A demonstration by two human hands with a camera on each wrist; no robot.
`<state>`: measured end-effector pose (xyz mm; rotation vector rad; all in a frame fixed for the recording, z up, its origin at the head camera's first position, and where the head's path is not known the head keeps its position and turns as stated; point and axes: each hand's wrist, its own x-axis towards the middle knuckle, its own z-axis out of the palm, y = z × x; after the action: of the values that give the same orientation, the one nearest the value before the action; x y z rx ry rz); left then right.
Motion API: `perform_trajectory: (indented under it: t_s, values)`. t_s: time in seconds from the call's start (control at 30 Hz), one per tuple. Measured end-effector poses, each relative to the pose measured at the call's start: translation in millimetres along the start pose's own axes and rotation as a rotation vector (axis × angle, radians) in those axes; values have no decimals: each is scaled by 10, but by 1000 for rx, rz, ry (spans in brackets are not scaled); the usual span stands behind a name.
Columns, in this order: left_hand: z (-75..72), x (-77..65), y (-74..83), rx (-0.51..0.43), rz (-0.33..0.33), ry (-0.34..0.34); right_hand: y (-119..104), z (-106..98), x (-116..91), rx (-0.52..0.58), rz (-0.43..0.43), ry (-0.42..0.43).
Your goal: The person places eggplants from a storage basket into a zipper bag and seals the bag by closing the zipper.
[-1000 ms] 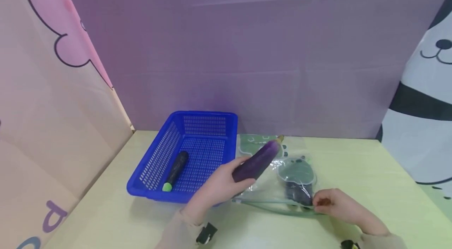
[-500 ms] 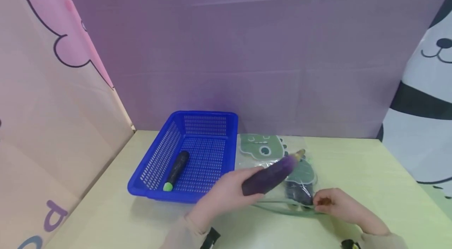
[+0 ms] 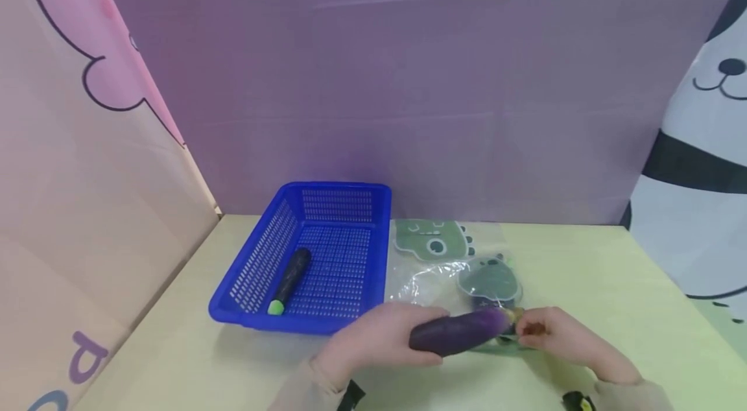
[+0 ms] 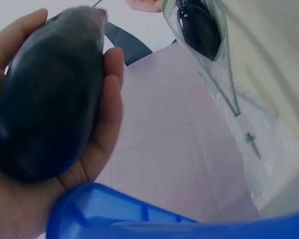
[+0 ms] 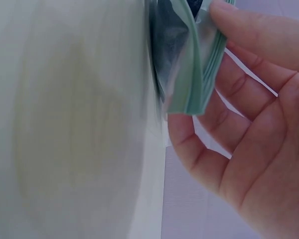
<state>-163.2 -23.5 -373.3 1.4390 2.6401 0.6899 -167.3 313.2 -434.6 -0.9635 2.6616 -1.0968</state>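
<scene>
My left hand grips a purple eggplant, fingers and thumb wrapped round its thick end. Its stem end points right, towards my right hand, and overlaps the bag's front edge in the head view. With thumb and fingers, the right hand pinches the green zip edge of a clear plastic bag printed with green dinosaurs. Inside the bag, near that corner, lies a dark glossy thing, partly covered by the print. In the left wrist view, the bag's mouth gapes apart.
A blue plastic basket stands left of the bag. In it lies a dark, long vegetable with a bright green end, possibly a zucchini. A purple cloth wall rises behind the pale table, with printed cloths at both sides.
My left hand has carried the eggplant right and towards me, turning it from steeply slanted to nearly level, its stem end now by my right hand. The right hand stays at the bag's corner.
</scene>
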Motion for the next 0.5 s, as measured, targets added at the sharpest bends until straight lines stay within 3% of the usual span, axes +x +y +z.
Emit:
perform_trajectory:
  t_s: [0.27,0.5]
  values:
    - [-20,-76,83,120,20,-62,-3,-3,7,-12,-21,12]
    - [15,-101,146,177,-51,-111,-3,0,7,-25,-25,15]
